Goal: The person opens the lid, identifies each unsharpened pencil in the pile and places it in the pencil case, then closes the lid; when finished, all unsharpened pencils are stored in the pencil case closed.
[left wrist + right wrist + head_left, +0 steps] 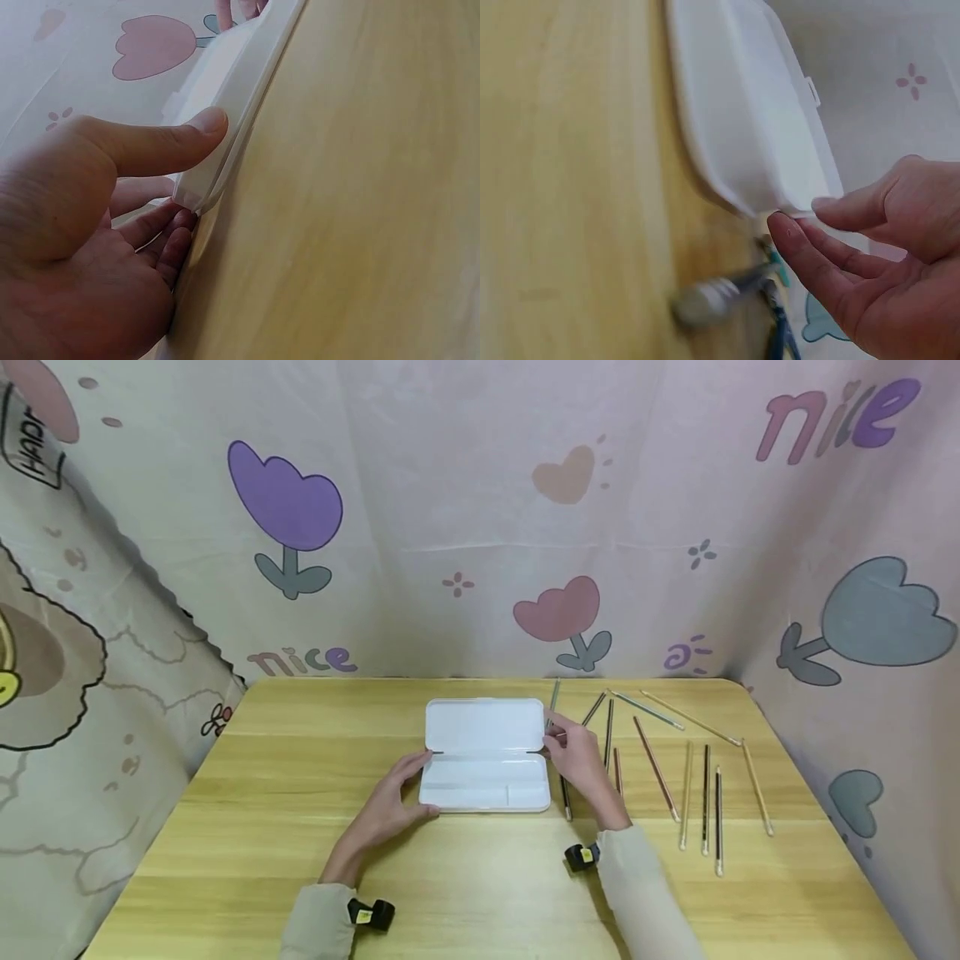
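Opening is done: the case (465, 797) is laid unfolded on the table (262, 793), its left side gripped by the left hand (388, 805), its lid (484, 724) pinched by the right hand (582, 762). Pencils (656, 768) are left loose, rightward.

Case (483, 781) on the table (465, 885), left of pencils (656, 769)

On my feed I log one left hand (388, 806), thumb spread from bent fingers. I log one right hand (581, 760), thumb and forefinger pinching; both pale-sleeved forearms (318, 918) angled inward
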The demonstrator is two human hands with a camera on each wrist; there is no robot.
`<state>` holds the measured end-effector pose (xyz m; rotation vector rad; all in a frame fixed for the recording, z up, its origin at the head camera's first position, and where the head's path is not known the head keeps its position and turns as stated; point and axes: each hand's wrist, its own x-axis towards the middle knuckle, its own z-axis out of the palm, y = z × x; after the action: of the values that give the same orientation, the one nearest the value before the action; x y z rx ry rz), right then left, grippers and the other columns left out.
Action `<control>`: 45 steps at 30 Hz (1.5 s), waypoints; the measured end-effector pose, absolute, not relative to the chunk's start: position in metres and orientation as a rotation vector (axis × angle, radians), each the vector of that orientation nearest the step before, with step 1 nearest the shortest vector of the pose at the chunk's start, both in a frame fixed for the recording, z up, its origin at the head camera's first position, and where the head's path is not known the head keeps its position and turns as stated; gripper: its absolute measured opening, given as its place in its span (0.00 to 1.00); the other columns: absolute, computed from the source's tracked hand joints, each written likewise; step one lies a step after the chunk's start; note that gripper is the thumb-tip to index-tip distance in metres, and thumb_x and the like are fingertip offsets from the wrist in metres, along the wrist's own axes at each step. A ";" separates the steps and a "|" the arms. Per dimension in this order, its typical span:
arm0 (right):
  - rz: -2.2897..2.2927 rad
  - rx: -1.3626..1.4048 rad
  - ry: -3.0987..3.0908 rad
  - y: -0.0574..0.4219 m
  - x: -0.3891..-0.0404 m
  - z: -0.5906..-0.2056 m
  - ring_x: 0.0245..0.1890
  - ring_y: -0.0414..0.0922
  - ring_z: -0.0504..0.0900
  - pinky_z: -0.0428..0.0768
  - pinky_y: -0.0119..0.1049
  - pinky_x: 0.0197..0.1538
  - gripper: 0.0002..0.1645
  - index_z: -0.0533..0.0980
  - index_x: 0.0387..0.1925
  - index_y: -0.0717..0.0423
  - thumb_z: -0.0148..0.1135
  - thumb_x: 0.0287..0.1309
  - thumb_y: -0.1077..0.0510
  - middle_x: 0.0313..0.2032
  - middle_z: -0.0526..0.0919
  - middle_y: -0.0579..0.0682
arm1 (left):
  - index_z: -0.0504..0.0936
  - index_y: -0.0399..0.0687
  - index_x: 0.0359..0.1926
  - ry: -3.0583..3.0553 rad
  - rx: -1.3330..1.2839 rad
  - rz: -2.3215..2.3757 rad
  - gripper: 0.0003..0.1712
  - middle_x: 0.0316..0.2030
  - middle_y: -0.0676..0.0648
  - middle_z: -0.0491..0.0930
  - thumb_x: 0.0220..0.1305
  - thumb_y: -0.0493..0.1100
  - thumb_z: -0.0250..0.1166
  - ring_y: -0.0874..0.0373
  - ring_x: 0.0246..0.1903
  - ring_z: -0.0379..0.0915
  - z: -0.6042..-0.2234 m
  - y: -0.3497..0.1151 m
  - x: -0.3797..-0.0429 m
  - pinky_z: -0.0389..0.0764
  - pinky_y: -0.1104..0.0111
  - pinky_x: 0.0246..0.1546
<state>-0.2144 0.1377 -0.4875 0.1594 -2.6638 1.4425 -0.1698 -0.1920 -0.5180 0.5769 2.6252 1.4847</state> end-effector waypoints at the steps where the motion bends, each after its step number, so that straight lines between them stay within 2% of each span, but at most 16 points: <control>1: 1.467 0.161 -2.656 0.140 -0.212 -0.486 0.39 0.51 0.86 0.85 0.31 0.35 0.29 0.71 0.70 0.64 0.61 0.68 0.70 0.41 0.85 0.59 | 0.64 0.37 0.76 2.628 0.582 1.482 0.52 0.74 0.35 0.62 0.54 0.40 0.80 0.35 0.73 0.57 -0.518 -0.192 -0.170 0.59 0.41 0.71; 10: 1.454 0.196 -2.593 0.178 -0.181 -0.471 0.43 0.59 0.87 0.86 0.33 0.34 0.24 0.76 0.64 0.65 0.62 0.67 0.68 0.45 0.86 0.63 | 0.66 0.40 0.76 2.643 0.556 1.465 0.52 0.73 0.36 0.63 0.53 0.42 0.81 0.36 0.72 0.58 -0.519 -0.191 -0.170 0.61 0.43 0.71; 15: 1.335 0.126 -2.575 0.202 -0.162 -0.468 0.43 0.56 0.87 0.85 0.29 0.36 0.20 0.78 0.60 0.63 0.62 0.68 0.66 0.43 0.86 0.59 | 0.66 0.40 0.76 2.652 0.551 1.469 0.52 0.73 0.37 0.64 0.53 0.43 0.81 0.36 0.72 0.58 -0.519 -0.192 -0.171 0.62 0.43 0.70; 17: 1.307 0.098 -2.564 0.211 -0.154 -0.467 0.43 0.56 0.86 0.84 0.26 0.40 0.19 0.78 0.58 0.64 0.63 0.68 0.66 0.43 0.86 0.58 | 0.66 0.40 0.75 2.657 0.549 1.466 0.52 0.73 0.36 0.64 0.53 0.43 0.81 0.36 0.73 0.57 -0.519 -0.194 -0.171 0.61 0.42 0.71; 20: 1.242 0.035 -2.539 0.229 -0.146 -0.466 0.42 0.56 0.86 0.82 0.23 0.41 0.17 0.79 0.56 0.64 0.65 0.67 0.65 0.42 0.86 0.59 | 0.66 0.40 0.76 2.666 0.547 1.455 0.52 0.74 0.36 0.63 0.53 0.43 0.81 0.36 0.73 0.57 -0.518 -0.196 -0.171 0.61 0.42 0.71; 22: 1.189 -0.015 -2.532 0.244 -0.143 -0.466 0.41 0.53 0.86 0.81 0.20 0.39 0.17 0.79 0.55 0.65 0.65 0.67 0.65 0.41 0.86 0.60 | 0.66 0.40 0.75 2.667 0.556 1.457 0.52 0.74 0.36 0.63 0.53 0.44 0.81 0.36 0.73 0.57 -0.518 -0.196 -0.171 0.61 0.43 0.71; 24: 1.134 -0.081 -2.535 0.259 -0.140 -0.466 0.39 0.43 0.85 0.79 0.19 0.37 0.17 0.79 0.55 0.64 0.65 0.67 0.63 0.42 0.86 0.60 | 0.66 0.39 0.75 2.662 0.572 1.461 0.52 0.73 0.36 0.64 0.53 0.44 0.81 0.36 0.72 0.58 -0.517 -0.195 -0.172 0.62 0.43 0.71; 27: 1.080 -0.188 -2.550 0.282 -0.136 -0.469 0.36 0.27 0.78 0.76 0.18 0.35 0.17 0.79 0.55 0.64 0.64 0.68 0.60 0.42 0.86 0.60 | 0.66 0.38 0.75 2.647 0.588 1.475 0.52 0.73 0.36 0.64 0.52 0.43 0.81 0.36 0.72 0.58 -0.517 -0.194 -0.172 0.62 0.44 0.71; 29: 1.041 -0.255 -2.559 0.294 -0.136 -0.471 0.34 0.22 0.73 0.74 0.18 0.33 0.17 0.80 0.55 0.63 0.64 0.68 0.59 0.42 0.86 0.60 | 0.66 0.38 0.75 2.642 0.588 1.478 0.52 0.73 0.36 0.64 0.52 0.43 0.81 0.37 0.72 0.58 -0.518 -0.194 -0.172 0.62 0.45 0.71; 31: 1.020 -0.307 -2.566 0.305 -0.136 -0.475 0.34 0.25 0.74 0.73 0.19 0.31 0.17 0.80 0.54 0.63 0.64 0.67 0.58 0.42 0.85 0.60 | 0.66 0.38 0.75 2.643 0.578 1.481 0.52 0.73 0.36 0.64 0.52 0.43 0.81 0.37 0.72 0.58 -0.518 -0.194 -0.172 0.62 0.45 0.71; 34: 1.011 -0.360 -2.600 0.317 -0.135 -0.481 0.35 0.37 0.80 0.75 0.23 0.28 0.18 0.79 0.53 0.65 0.64 0.66 0.58 0.41 0.84 0.62 | 0.66 0.39 0.75 2.647 0.572 1.476 0.52 0.73 0.36 0.64 0.52 0.43 0.81 0.37 0.72 0.59 -0.519 -0.193 -0.172 0.63 0.45 0.71; 37: 1.032 -0.384 -2.643 0.325 -0.133 -0.486 0.32 0.38 0.81 0.78 0.26 0.25 0.19 0.78 0.52 0.68 0.65 0.65 0.60 0.41 0.84 0.63 | 0.66 0.39 0.75 2.649 0.577 1.474 0.52 0.73 0.37 0.65 0.52 0.43 0.82 0.37 0.72 0.59 -0.519 -0.194 -0.173 0.63 0.45 0.70; 41: 1.036 -0.391 -2.694 0.332 -0.133 -0.489 0.29 0.33 0.78 0.79 0.27 0.26 0.20 0.77 0.52 0.71 0.67 0.64 0.61 0.39 0.84 0.62 | 0.67 0.40 0.75 2.654 0.585 1.475 0.52 0.73 0.37 0.65 0.52 0.45 0.82 0.37 0.72 0.60 -0.519 -0.194 -0.173 0.63 0.44 0.70; 45: 0.903 -0.372 -2.762 0.337 -0.133 -0.489 0.30 0.46 0.82 0.78 0.34 0.30 0.19 0.78 0.49 0.73 0.68 0.62 0.61 0.36 0.85 0.62 | 0.66 0.40 0.75 2.659 0.583 1.460 0.53 0.73 0.37 0.64 0.53 0.47 0.81 0.36 0.72 0.59 -0.520 -0.195 -0.173 0.63 0.43 0.70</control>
<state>-0.1330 0.3373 -0.4894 -0.3720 -2.7616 0.9029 -0.1730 -0.1950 -0.5196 0.5825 2.6592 1.4602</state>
